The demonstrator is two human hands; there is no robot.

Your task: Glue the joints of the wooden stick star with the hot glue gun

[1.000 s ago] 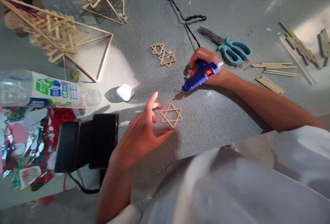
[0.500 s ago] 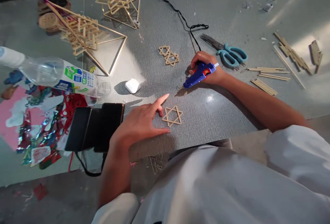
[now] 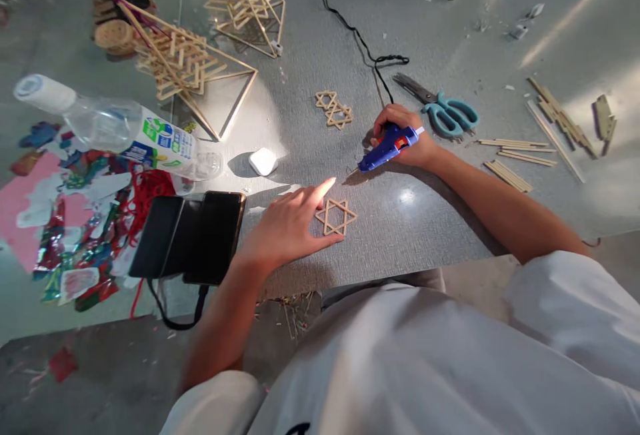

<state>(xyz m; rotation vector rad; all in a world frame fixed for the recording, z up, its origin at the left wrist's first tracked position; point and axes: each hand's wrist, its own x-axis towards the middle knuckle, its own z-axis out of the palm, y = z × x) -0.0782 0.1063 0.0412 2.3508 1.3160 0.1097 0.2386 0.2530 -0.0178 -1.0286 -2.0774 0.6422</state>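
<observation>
A six-pointed star of thin wooden sticks (image 3: pixel 345 217) lies flat near the table's front edge. Beside its left side rests my left hand (image 3: pixel 293 225), thumb and forefinger spread apart, the thumb at the star's lower edge. Whether the other fingertips touch the star I cannot tell. My right hand (image 3: pixel 407 125) is wrapped around a blue glue gun (image 3: pixel 387 149), whose nozzle points down and left toward the tabletop, apart from the star. Two smaller stick stars (image 3: pixel 334 111), touching each other, lie farther back.
Blue-handled scissors (image 3: pixel 447 115) and wooden sticks (image 3: pixel 520 151) lie to the right. A black cord (image 3: pixel 345 20) runs back from the glue gun. On the left are a plastic bottle (image 3: pixel 165 141), phones (image 3: pixel 215 235), a white case (image 3: pixel 263 161) and stick frames (image 3: pixel 183 68).
My left hand has moved slightly right, its thumb coming up to the star's lower edge. The right hand keeps its grip on the glue gun. The whole view has shifted a little.
</observation>
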